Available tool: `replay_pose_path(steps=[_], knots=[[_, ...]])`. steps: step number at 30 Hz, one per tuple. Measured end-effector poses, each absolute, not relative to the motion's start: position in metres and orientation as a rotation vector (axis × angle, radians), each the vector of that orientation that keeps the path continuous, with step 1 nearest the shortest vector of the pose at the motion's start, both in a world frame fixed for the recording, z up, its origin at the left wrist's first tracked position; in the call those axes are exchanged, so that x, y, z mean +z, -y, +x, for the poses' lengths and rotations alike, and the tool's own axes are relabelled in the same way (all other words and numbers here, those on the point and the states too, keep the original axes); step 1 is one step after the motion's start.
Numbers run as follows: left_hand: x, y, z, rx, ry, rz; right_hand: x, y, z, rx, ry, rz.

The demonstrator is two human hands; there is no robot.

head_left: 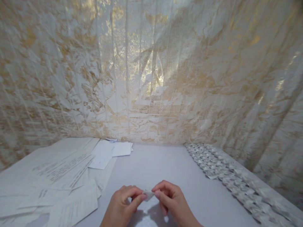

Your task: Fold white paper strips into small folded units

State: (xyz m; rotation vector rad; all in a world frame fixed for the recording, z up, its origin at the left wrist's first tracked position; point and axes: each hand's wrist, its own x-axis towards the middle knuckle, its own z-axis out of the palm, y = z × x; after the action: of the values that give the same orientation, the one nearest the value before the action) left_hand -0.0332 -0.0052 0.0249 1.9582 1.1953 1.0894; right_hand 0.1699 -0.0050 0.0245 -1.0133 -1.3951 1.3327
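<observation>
A small folded piece of paper [149, 196], greyish white and roughly triangular, is held up just above the table near its front edge. My left hand [125, 201] pinches its left corner between thumb and forefinger. On the other side, my right hand [171, 200] has thumb and forefinger closed on its right corner. Shadows of both hands fall on the table below. The finer folds of the paper are too small to make out.
Printed paper strips [68, 170] lie in a loose pile at the left, with blank white sheets [101, 154] behind them. Along the right edge run rows of folded paper pieces [227, 173]. A white and gold curtain [151, 78] hangs behind the pale table [151, 160].
</observation>
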Motion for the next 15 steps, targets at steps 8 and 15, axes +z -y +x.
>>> replay_pose_path(steps=[8,15], knots=[[0.035,0.002,-0.035,1.290,-1.087,2.364,0.013,-0.001,0.167,1.573,1.177,-0.958],[0.023,0.003,-0.033,1.152,-0.988,1.930,0.018,0.000,0.167,1.539,1.128,-0.895]])
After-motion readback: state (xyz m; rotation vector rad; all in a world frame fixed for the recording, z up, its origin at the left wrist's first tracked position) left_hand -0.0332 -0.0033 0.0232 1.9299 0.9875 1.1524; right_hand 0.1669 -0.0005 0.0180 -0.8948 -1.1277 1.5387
